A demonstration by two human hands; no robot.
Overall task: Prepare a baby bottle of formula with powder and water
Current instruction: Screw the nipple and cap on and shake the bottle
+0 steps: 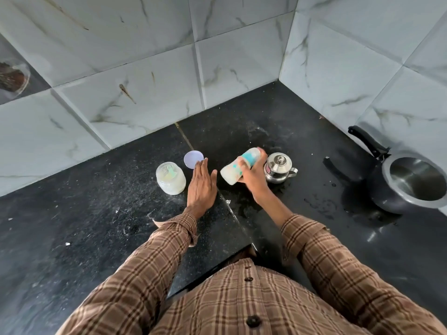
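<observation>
Milky baby bottle, blurred and seemingly capped, tilts in right hand.

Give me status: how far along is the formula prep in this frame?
Late stage. Done, by the look of it: the baby bottle holds milky white liquid, so powder and water seem to be in. In hand: the right hand grips it tilted, blurred, likely shaking. The left hand lies flat on the counter. Left: the powder jar stands open, its lid beside it; the steel kettle is set down.
</observation>
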